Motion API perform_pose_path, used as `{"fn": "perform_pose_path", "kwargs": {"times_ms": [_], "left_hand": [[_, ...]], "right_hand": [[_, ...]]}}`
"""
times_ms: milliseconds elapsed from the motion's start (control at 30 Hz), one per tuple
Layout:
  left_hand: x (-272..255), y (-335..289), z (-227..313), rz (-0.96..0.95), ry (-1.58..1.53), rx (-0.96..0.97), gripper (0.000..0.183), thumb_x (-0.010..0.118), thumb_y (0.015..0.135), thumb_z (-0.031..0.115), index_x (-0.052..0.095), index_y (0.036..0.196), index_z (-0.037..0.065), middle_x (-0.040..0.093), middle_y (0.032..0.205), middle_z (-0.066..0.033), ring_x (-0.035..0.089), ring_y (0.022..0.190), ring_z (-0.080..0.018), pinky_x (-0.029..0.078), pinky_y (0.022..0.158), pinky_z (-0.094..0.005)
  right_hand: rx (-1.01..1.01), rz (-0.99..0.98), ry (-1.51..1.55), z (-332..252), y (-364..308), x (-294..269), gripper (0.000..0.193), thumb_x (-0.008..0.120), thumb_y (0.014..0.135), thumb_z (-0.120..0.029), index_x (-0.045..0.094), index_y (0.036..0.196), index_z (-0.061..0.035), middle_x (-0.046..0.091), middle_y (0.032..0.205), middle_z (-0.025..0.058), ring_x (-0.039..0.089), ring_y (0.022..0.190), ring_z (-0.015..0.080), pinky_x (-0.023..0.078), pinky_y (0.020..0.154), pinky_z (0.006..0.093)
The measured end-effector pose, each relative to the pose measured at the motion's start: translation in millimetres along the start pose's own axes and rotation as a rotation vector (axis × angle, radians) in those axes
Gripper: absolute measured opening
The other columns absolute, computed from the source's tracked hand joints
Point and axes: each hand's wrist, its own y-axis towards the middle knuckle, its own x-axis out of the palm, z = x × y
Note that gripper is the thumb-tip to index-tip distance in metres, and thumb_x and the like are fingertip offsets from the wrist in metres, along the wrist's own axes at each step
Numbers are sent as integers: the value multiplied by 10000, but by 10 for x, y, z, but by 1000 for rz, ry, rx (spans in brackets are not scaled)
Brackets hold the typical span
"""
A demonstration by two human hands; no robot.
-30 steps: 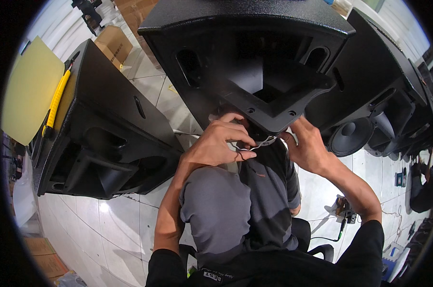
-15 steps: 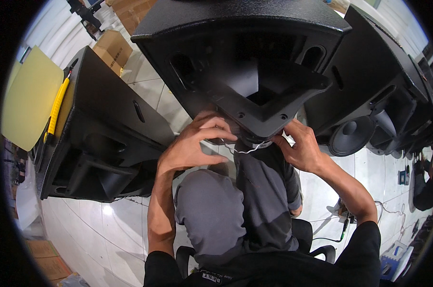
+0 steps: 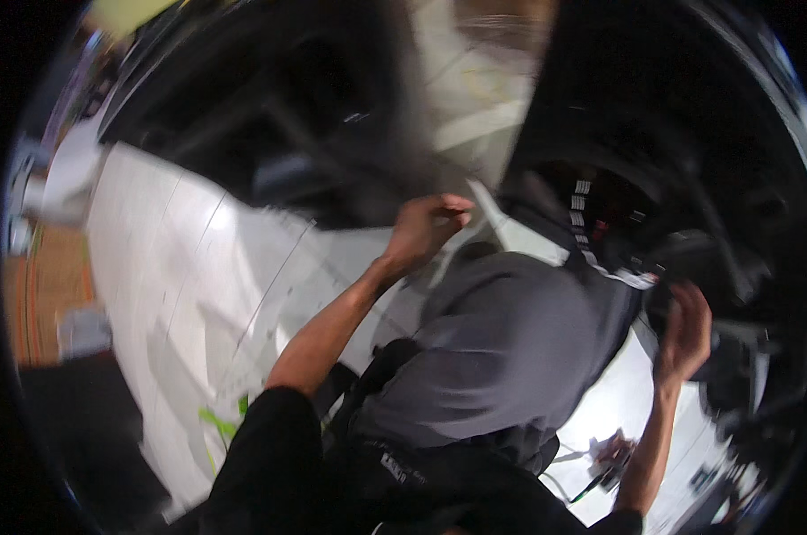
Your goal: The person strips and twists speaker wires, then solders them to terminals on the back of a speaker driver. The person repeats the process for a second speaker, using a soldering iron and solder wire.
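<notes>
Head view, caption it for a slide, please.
Left hand and right hand apart, either side of gray trousers, near blurred black speaker cabinets.

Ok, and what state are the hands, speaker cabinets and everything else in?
Left hand: fingers curled, grip unclear
Right hand: raised, grip unclear
Left speaker cabinet: standing on the floor, blurred
Right speaker cabinet: blurred, details unclear
Grey trouser leg: bent
Cardboard box: open or shut unclear
</notes>
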Motion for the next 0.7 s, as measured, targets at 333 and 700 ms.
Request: {"fn": "perform_pose_path", "kwargs": {"times_ms": [333,700], "left_hand": [[-496,-1007,-2250,120,574,-60,214,610,899,176,722,828,8,718,787,-107,664,674,-197,527,609,-323],[345,-609,-2699,30,-74,-812,264,646,922,235,701,1106,53,693,1098,-41,619,1036,-179,508,815,-332]], "right_hand": [[185,61,-196,707,-574,-194,303,510,1020,-139,589,1227,68,659,1174,169,634,1073,243,496,964,355],[349,33,-111,545,-857,-202,333,530,1002,-138,562,1268,60,659,1165,176,639,1031,237,499,882,321]]}}
